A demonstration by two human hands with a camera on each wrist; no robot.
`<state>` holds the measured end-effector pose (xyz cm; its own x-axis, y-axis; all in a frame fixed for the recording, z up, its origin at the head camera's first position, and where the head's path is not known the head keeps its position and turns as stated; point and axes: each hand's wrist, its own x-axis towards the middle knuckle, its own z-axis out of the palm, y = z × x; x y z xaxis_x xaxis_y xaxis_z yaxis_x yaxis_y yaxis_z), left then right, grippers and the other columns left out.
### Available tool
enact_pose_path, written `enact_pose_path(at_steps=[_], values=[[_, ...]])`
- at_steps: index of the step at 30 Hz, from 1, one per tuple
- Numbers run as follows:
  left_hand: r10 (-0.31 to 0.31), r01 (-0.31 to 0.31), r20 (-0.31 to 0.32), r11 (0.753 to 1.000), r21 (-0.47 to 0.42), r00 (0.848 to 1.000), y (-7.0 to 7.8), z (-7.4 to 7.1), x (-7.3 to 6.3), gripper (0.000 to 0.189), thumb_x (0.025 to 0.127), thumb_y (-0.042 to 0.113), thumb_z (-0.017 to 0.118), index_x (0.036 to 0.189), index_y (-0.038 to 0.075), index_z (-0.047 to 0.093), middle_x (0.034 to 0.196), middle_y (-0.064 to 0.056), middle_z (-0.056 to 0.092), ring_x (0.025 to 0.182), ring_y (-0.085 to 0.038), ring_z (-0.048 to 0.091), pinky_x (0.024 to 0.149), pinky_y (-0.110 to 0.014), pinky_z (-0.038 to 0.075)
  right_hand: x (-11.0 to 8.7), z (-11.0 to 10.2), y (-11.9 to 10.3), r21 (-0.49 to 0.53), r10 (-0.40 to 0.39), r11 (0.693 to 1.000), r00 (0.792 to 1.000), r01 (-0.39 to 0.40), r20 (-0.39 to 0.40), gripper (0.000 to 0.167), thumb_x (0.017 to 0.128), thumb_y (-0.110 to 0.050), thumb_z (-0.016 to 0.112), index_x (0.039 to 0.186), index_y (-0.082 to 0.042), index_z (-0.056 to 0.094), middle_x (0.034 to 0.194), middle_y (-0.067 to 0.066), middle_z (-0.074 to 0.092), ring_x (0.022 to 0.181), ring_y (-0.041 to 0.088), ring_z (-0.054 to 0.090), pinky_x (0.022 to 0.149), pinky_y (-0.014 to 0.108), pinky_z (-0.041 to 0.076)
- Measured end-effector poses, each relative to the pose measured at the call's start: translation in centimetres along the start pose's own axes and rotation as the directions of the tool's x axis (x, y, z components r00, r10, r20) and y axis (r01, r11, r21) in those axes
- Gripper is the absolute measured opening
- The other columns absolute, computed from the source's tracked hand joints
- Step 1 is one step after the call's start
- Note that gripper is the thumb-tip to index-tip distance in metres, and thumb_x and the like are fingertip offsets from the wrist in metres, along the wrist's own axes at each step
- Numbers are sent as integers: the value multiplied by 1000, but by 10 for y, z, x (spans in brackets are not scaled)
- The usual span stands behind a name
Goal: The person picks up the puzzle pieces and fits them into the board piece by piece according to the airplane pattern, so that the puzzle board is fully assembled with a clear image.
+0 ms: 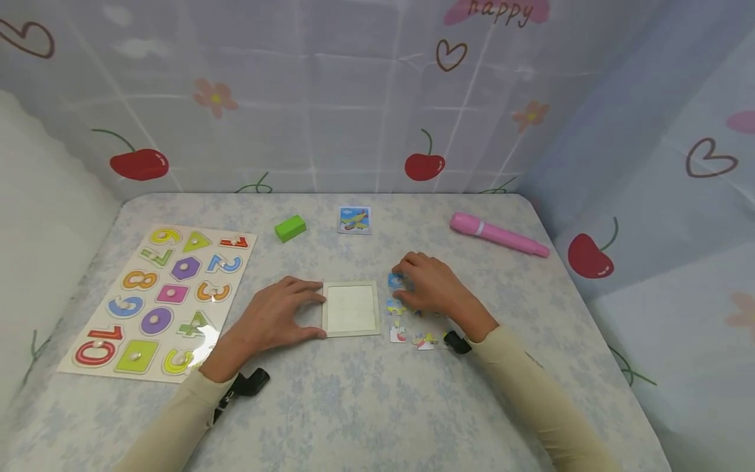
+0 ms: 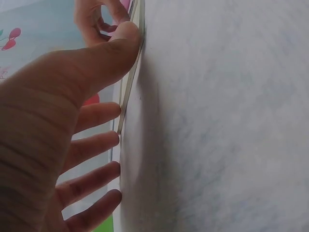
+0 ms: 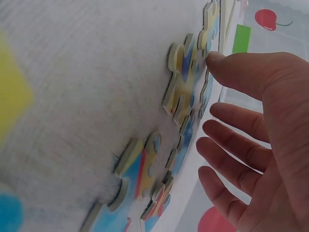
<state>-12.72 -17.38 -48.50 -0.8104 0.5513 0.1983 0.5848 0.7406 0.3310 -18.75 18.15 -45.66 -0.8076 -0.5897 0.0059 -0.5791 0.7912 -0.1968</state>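
Note:
My left hand point(image 1: 276, 316) touches the left side of a small square puzzle frame point(image 1: 350, 310), thumb at its near corner and index fingertip at its upper left edge. The fingers look straight in the left wrist view. No pieces lie inside the frame. Just right of it, my right hand point(image 1: 435, 286) hovers low over loose jigsaw pieces, fingers loosely bent. A blue piece point(image 1: 396, 281) shows by its fingertips, and a white-and-pink piece point(image 1: 398, 333) lies nearer. In the right wrist view the thumb overlaps the pieces point(image 3: 182, 79); some are hidden under the hand in the head view.
At left lies a board point(image 1: 221, 308) of knobbed numbers and shapes. Behind the frame are a green block point(image 1: 290, 228) and a small airplane picture card point(image 1: 354, 220). A pink pen-like tube point(image 1: 500, 235) lies at the back right. A patterned curtain point(image 1: 354, 118) hangs behind the table.

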Motion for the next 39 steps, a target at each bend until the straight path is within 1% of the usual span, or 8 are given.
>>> enact_pose_path(at_steps=[6,11,17,22,26,30,39], values=[[7,-7,5,1000,-13,1000,-1,0,0,69,75,62,93,128,21,80,148,1,67,128,-25,62,91,-49,58,2,3,0,5,9,1000,1000,-9,6,41,96,-36,83,128,-11,75,131,8,65,109,26,65,92,47,56],[11,-11,-3,1000,-4,1000,-1,2,1,69,74,63,94,127,21,80,148,1,67,127,-24,63,90,-47,58,2,4,0,26,14,1000,1000,-14,3,39,96,-35,83,126,-12,76,129,6,65,107,26,65,91,46,56],[24,-24,3,1000,5,1000,-1,0,2,70,75,65,92,128,21,79,150,0,66,127,-25,62,92,-49,57,0,3,-1,25,18,1000,1000,-18,-5,39,96,-36,83,128,-14,75,123,6,67,105,26,66,89,47,57],[29,-28,24,1000,-9,999,-3,-1,2,70,75,62,94,130,21,79,152,-1,64,129,-26,61,94,-50,57,2,2,-5,28,12,1000,1000,-12,-9,39,96,-38,83,128,-16,76,120,4,69,105,24,66,88,46,56],[30,-29,38,999,-27,999,-3,-2,2,68,77,59,94,131,21,79,153,-1,63,130,-26,60,94,-51,56,4,1,-10,27,-3,1000,1000,3,-17,39,95,-38,83,128,-17,76,119,3,69,102,24,66,86,45,57],[30,-28,44,999,-27,999,-3,-1,2,66,78,59,93,131,22,78,153,0,63,131,-26,60,94,-51,56,8,1,-15,19,-21,1000,999,21,-27,38,95,-37,84,128,-19,76,117,2,69,99,22,65,84,43,57],[32,-31,48,999,-18,998,-3,-1,1,66,80,60,91,132,22,78,154,0,63,130,-26,59,94,-50,56,15,1,-30,4,-105,994,992,106,-63,34,94,-34,85,125,-21,78,113,1,69,96,20,65,81,41,56]])
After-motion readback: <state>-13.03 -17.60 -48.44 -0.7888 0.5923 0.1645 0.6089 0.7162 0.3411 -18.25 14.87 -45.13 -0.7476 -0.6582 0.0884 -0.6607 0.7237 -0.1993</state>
